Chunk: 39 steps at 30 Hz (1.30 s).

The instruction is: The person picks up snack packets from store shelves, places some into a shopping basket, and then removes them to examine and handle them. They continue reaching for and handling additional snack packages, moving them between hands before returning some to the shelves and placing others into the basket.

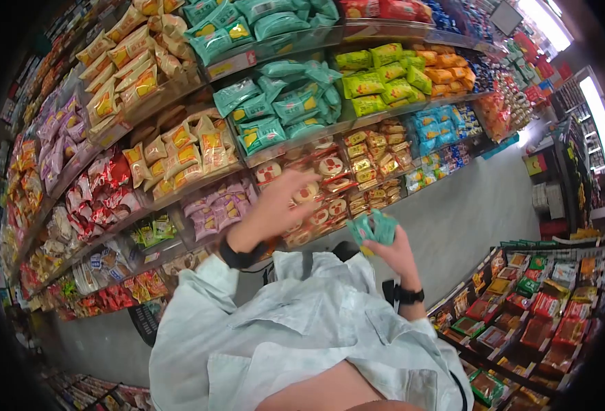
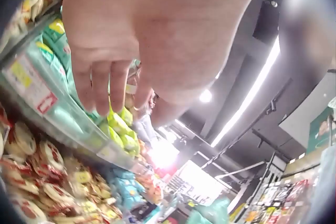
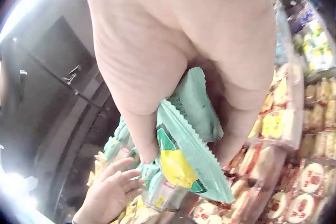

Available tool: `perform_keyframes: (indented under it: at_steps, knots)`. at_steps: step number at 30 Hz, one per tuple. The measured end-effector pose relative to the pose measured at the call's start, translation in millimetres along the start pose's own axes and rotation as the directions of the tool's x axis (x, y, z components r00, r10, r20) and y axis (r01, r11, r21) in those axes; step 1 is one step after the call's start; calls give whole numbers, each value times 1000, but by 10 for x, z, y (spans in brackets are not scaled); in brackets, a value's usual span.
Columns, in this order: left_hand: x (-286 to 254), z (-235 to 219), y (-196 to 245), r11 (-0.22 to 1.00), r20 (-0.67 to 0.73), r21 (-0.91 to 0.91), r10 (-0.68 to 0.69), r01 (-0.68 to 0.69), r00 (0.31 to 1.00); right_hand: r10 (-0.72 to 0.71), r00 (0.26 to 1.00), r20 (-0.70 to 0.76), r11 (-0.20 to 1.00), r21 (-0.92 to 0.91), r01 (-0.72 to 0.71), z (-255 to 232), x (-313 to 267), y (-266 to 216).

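Teal snack packets [image 1: 373, 227] with a yellow print are gripped by my right hand [image 1: 400, 255], between thumb and fingers. In the right wrist view one teal packet [image 3: 197, 155] shows its crimped edge, with another behind it. My left hand [image 1: 275, 209] holds nothing and reaches out over the bin of round, clear-wrapped biscuits [image 1: 331, 165]. The left wrist view shows this hand's fingers [image 2: 98, 85] extended and side by side. Beyond it in the head view lies the bin of teal packets [image 1: 295, 106].
Stepped shelf bins run across the front, holding cream packets [image 1: 179, 151], purple packets [image 1: 216, 205], lime-green packets [image 1: 388, 75] and blue packets [image 1: 436, 128]. Clear plastic lips edge them. Grey floor [image 1: 467, 198] lies to the right, with a low display of boxed goods [image 1: 522, 308] behind.
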<state>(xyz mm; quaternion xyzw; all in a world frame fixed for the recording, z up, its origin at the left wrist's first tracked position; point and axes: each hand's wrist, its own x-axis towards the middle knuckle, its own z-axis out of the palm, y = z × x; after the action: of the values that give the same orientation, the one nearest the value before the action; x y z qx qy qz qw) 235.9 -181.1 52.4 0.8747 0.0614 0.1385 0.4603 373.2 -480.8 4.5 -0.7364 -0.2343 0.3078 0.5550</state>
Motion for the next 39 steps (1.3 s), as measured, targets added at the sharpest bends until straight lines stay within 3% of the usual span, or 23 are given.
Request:
perform_keyframes:
  at_steps: [3, 6, 7, 10, 11, 14, 15, 18, 19, 22, 23, 26, 27, 30, 33, 36, 37, 39]
  knots:
    - [70, 230, 122, 970, 113, -235, -39, 65, 993, 5, 985, 175, 999, -45, 3, 118, 645, -514]
    - [232, 447, -130, 900, -19, -412, -163, 141, 986, -111, 959, 260, 986, -90, 139, 225, 1248, -789]
    - [294, 416, -134, 885, -60, -394, -295, 249, 953, -167, 944, 286, 973, -105, 204, 210, 1423, -825]
    - [472, 316, -29, 818, -227, -462, -483, 343, 845, -165, 915, 367, 984, 128, 126, 132, 1886, -923]
    - [552, 280, 44, 872, -345, -397, -431, 286, 834, -256, 911, 323, 961, 183, 206, 101, 2061, -788]
    - [740, 343, -209, 924, -542, -303, -368, 233, 755, -190, 929, 317, 961, 252, 111, 3, 2373, -735]
    - [848, 321, -68, 873, -541, -418, -462, 251, 703, -204, 898, 389, 944, 321, 76, -31, 2444, -774]
    - [1031, 389, -157, 816, -578, -449, -576, 364, 578, -239, 846, 477, 965, 212, 153, -151, 2634, -798]
    - [1117, 411, -186, 835, -617, -370, -549, 407, 564, -205, 838, 506, 970, 221, 104, -186, 2666, -827]
    - [1378, 372, -49, 689, -620, 33, -554, 724, 556, -163, 820, 549, 976, 213, 51, -268, 2793, -725]
    - [1415, 397, -92, 641, -673, 203, -458, 740, 581, -165, 819, 550, 986, 122, 116, -329, 2834, -730]
    - [1498, 377, -108, 550, -672, 279, -474, 787, 570, -229, 834, 503, 973, 128, 190, -415, 2894, -609]
    - [1541, 375, -44, 509, -668, 276, -508, 815, 543, -214, 821, 529, 974, 176, 140, -446, 2912, -563]
    - [1568, 423, 8, 619, -588, 196, -546, 760, 596, -322, 824, 466, 946, 194, 260, -496, 2957, -464]
    - [1724, 596, 221, 826, -457, 51, -481, 561, 749, -453, 786, 421, 884, 98, 458, -537, 3015, -521]
    - [1920, 854, 236, 916, -437, -80, -386, 392, 812, -413, 817, 401, 907, 103, 408, -492, 3015, -548]
    - [1989, 886, 227, 911, -440, -100, -401, 400, 803, -473, 801, 368, 876, 96, 474, -466, 3011, -556]
    - [2037, 891, 141, 875, -514, -140, -465, 464, 721, -590, 747, 307, 797, 70, 600, -417, 3009, -579]
